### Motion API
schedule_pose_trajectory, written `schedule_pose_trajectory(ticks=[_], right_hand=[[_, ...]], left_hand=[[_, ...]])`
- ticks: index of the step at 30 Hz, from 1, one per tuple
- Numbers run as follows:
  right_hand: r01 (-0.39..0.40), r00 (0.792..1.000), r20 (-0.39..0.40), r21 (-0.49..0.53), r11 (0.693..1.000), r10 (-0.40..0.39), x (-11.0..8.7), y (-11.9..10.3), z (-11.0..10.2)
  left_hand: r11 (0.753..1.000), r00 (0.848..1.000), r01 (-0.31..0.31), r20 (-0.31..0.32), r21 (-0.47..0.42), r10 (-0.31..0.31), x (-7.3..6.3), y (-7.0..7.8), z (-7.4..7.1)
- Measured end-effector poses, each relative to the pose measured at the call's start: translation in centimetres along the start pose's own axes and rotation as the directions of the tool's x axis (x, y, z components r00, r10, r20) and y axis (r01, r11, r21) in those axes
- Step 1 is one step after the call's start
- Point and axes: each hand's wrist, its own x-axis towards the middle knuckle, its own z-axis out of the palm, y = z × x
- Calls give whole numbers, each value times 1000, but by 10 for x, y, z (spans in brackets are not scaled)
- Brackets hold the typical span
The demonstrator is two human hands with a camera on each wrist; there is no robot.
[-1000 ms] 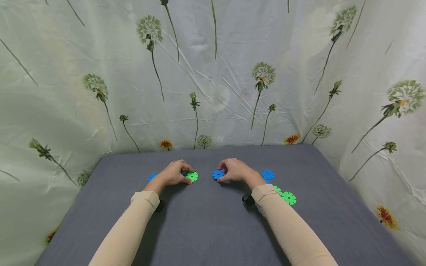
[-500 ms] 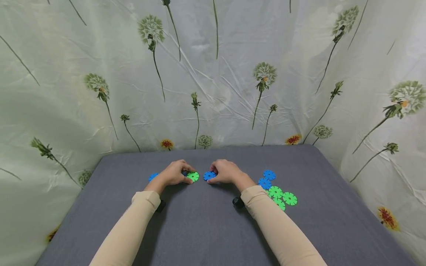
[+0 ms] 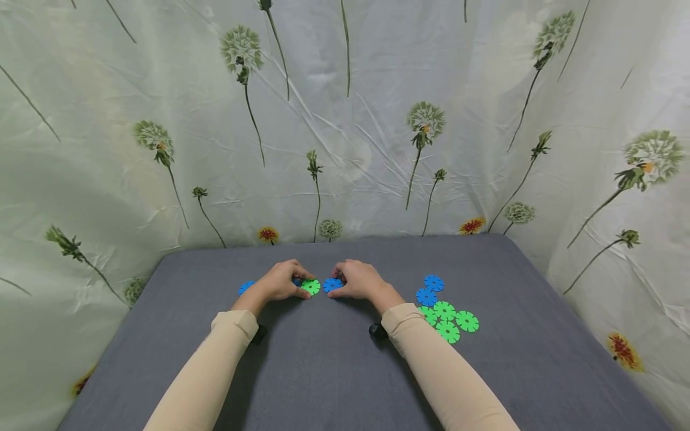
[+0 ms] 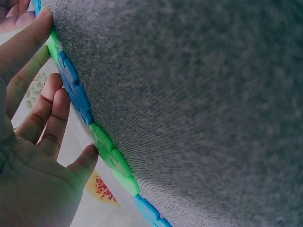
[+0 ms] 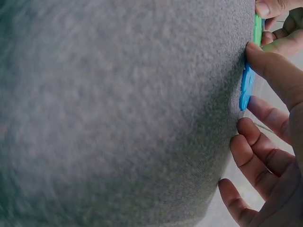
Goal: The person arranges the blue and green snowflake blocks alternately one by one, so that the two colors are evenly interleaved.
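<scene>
A green notched disc (image 3: 311, 287) lies flat at the far middle of the table, and my left hand (image 3: 277, 280) holds it between thumb and fingers. Just right of it is a blue notched disc (image 3: 332, 285), pinched by the thumb and a finger of my right hand (image 3: 360, 280). Those two discs sit edge to edge or nearly so. In the left wrist view a row runs on under the left hand: a blue disc (image 4: 74, 89), a green disc (image 4: 113, 160) and a blue disc (image 4: 150, 212). From the head the left hand hides most of that row.
Right of the right arm lie two blue discs (image 3: 426, 296) and several green discs (image 3: 447, 331), some touching. The table (image 3: 323, 371) has a grey cloth cover. A flowered curtain (image 3: 366, 143) hangs behind its far edge.
My right hand has slid left with the blue disc, up to the green disc. The left hand has stayed in place. More of the discs at the right have come into sight.
</scene>
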Motion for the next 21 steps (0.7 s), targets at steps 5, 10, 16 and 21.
schedule_pose_trajectory(ticks=[5, 10, 16, 21], right_hand=[[-4, 1000, -1, 3, 1000, 4, 1, -2, 2], [-8, 1000, 2, 10, 1000, 8, 2, -2, 2], [-26, 1000, 14, -17, 1000, 27, 3, -2, 2], [-25, 1000, 18, -24, 999, 26, 2, -3, 2]], left_hand=[[1000, 1000, -3, -5, -3, 3, -1, 0, 0], [1000, 1000, 3, -6, 5, -3, 0, 0, -1], [1000, 1000, 13, -7, 6, -13, -1, 2, -2], [1000, 1000, 6, -6, 6, -6, -1, 2, -1]])
